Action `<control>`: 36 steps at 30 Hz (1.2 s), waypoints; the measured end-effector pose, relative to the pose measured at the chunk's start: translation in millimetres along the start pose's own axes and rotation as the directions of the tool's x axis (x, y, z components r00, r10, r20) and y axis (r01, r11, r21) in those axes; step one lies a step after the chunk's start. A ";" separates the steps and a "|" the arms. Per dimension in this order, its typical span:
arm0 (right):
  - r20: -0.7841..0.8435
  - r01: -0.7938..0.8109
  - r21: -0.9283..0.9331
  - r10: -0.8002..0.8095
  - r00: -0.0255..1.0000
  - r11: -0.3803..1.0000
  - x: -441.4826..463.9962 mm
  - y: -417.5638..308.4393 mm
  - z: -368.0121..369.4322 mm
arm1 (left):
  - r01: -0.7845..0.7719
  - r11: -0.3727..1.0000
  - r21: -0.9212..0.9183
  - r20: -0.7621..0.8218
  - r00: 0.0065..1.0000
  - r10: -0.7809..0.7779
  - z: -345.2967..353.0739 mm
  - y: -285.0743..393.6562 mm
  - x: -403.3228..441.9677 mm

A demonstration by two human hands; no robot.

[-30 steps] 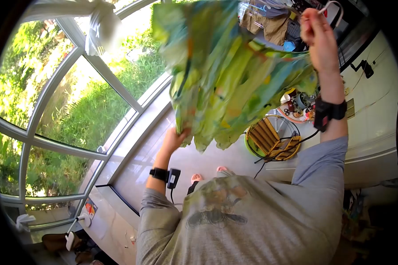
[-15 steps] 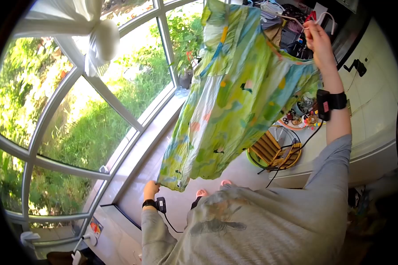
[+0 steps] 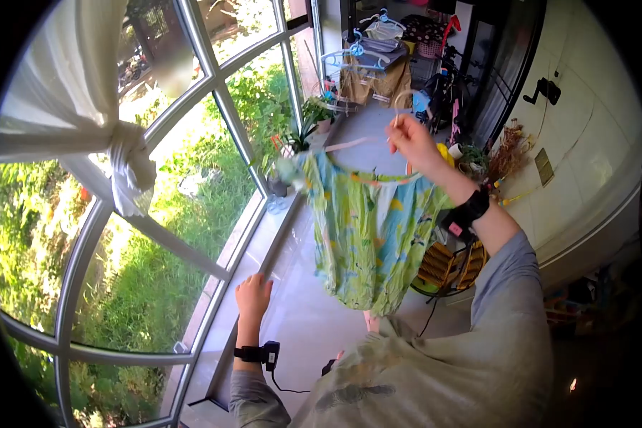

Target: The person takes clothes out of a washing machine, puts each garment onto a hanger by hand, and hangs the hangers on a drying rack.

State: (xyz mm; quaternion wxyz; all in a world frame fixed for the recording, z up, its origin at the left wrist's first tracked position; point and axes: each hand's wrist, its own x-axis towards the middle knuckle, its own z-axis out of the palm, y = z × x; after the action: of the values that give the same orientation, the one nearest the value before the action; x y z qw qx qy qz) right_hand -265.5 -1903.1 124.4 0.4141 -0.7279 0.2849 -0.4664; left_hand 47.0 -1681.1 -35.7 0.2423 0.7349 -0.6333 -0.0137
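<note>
A green, blue and yellow patterned dress [image 3: 371, 235] hangs in front of me on a pale hanger [image 3: 349, 143]. My right hand [image 3: 412, 143] is closed around the hanger near its hook, above the neckline. The dress looks foreshortened, its lower end near my feet. My left hand [image 3: 253, 296] is away from the cloth, to the left by the window, with nothing in it and the thumb apart from the loosely bent fingers.
Large framed windows [image 3: 214, 78] line the left side, with a knotted white curtain [image 3: 128, 164]. Behind the dress are blue hangers [image 3: 357, 53], a bicycle [image 3: 453, 93] and potted plants [image 3: 303, 135]. A wicker chair [image 3: 439, 267] stands close on the right.
My left hand has let go of the dress's lower edge and risen slightly. My right hand has moved left and lower in view with the hanger, and the dress now hangs down instead of being stretched.
</note>
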 end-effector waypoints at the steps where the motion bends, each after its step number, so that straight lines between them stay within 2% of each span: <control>1: 0.048 0.008 0.084 -0.012 0.999 0.996 8.1 5.2 -2.2 | -0.138 0.990 -0.039 -0.147 0.980 0.131 -6.3 26.1 38.9; 2: 0.054 -0.004 0.073 0.000 0.999 0.997 14.0 9.3 -3.9 | -0.238 0.970 -0.054 -0.228 0.948 0.220 -14.3 52.3 64.1; 3: 0.069 -0.025 0.063 0.021 0.997 0.998 7.2 8.4 4.1 | -0.236 0.971 -0.042 -0.173 0.959 0.226 -14.3 51.7 65.3; 4: 0.176 -0.040 0.071 0.027 0.984 0.997 5.4 14.9 9.8 | -0.359 0.925 -0.125 -0.284 0.906 0.314 -31.2 102.5 101.1; 5: 0.189 -0.032 0.077 0.017 0.982 0.996 10.5 22.1 9.7 | -0.373 0.917 -0.141 -0.321 0.893 0.314 -30.6 125.7 119.7; 6: 0.264 -0.028 0.066 0.010 0.964 0.997 19.1 37.0 7.2 | -0.404 0.915 0.004 -0.386 0.843 0.374 -33.3 156.8 147.1; 8: 0.279 -0.075 0.126 0.037 0.960 0.989 26.1 52.1 1.9 | -0.439 0.896 -0.058 -0.370 0.843 0.389 -29.5 173.4 164.9; 9: 0.344 -0.094 0.096 0.055 0.937 0.991 46.9 64.4 -14.3 | -0.440 0.882 -0.168 -0.249 0.885 0.393 -20.3 185.2 195.9; 10: 0.424 -0.143 0.053 0.107 0.899 0.988 41.1 69.8 -18.3 | -0.391 0.871 -0.298 -0.104 0.920 0.378 -10.5 186.7 194.3; 11: 0.446 -0.099 0.053 0.065 0.893 0.994 42.1 83.7 -19.6 | -0.375 0.854 -0.361 0.056 0.905 0.421 -0.3 181.3 199.2; 12: 0.479 -0.140 0.090 0.080 0.874 0.986 56.9 91.5 -39.2 | -0.087 0.828 -0.554 0.505 0.756 0.417 1.8 197.0 225.7; 15: 0.400 -0.152 0.166 0.074 0.913 0.974 73.4 116.9 -56.4 | 0.044 0.805 -0.592 0.607 0.681 0.410 29.2 205.3 252.8; 16: 0.324 0.073 -0.044 -0.055 0.945 0.996 84.2 118.2 -65.6 | 0.194 0.688 -0.699 0.614 0.656 0.439 39.7 207.9 260.3; 17: 0.269 0.254 -0.264 -0.182 0.946 0.930 84.4 121.7 -73.2 | 0.358 0.542 -0.760 0.627 0.622 0.469 53.5 212.4 265.1; 18: 0.091 0.187 -0.406 -0.164 0.982 0.894 85.6 130.4 -89.6 | 0.351 0.469 -0.811 0.578 0.610 0.542 76.1 229.6 285.6; 21: 0.027 0.080 -0.480 -0.077 0.997 0.873 78.9 131.9 -108.6 | 0.354 0.451 -0.819 0.571 0.575 0.586 108.2 248.5 313.0; 23: -0.101 -0.099 -0.540 0.052 0.994 0.836 59.7 118.1 -115.4 | 0.168 0.482 -0.860 0.456 0.678 0.576 124.4 267.9 327.6; 24: -0.118 -0.120 -0.542 0.067 0.991 0.832 58.5 113.6 -123.5 | 0.178 0.481 -0.858 0.466 0.662 0.586 136.3 279.9 347.7; 25: -0.066 -0.305 -0.380 0.303 0.951 0.873 52.1 97.0 -126.3 | 0.119 0.471 -0.874 0.417 0.683 0.600 135.8 291.1 358.9; 26: 0.019 -0.500 -0.221 0.517 0.856 0.837 49.5 88.6 -131.1 | 0.063 0.456 -0.888 0.368 0.693 0.620 138.6 303.1 372.1; 27: 0.006 -0.516 -0.225 0.531 0.847 0.826 56.7 92.9 -141.1 | 0.033 0.448 -0.893 0.350 0.678 0.647 148.5 317.2 393.9; 28: -0.058 -0.493 -0.342 0.505 0.861 0.800 56.6 89.1 -144.7 | -0.007 0.449 -0.894 0.328 0.672 0.664 146.6 328.2 403.7; 29: -0.126 -0.473 -0.457 0.472 0.873 0.753 57.2 90.7 -150.0 | -0.029 0.394 -0.919 0.272 0.677 0.684 148.7 341.3 414.4; 30: -0.137 -0.480 -0.458 0.474 0.870 0.748 61.4 104.2 -157.3 | -0.051 0.338 -0.940 0.215 0.680 0.701 153.7 352.6 428.9; 32: -0.258 -0.242 -0.623 0.097 0.961 0.744 72.3 135.1 -175.1 | -0.106 0.326 -0.940 0.182 0.652 0.736 162.1 363.5 460.7; 33: -0.319 -0.341 -0.547 0.186 0.929 0.764 83.1 138.0 -184.8 | -0.258 0.432 -0.865 0.180 0.643 0.744 158.8 367.8 479.2; 34: -0.332 -0.344 -0.557 0.177 0.927 0.756 94.9 143.4 -194.5 | -0.403 0.515 -0.757 0.172 0.637 0.751 150.9 373.8 499.2; 36: -0.448 -0.360 -0.533 0.105 0.888 0.765 114.7 160.7 -208.7 | -0.671 0.623 -0.402 -0.035 0.692 0.721 129.1 376.4 538.0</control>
State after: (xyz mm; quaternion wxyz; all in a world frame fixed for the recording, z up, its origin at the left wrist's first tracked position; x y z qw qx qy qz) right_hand -414.8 -2144.9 81.9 0.1505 -0.6704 0.5850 -0.4309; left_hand -236.8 -2259.5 145.3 0.3259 0.3668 -0.8667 -0.0901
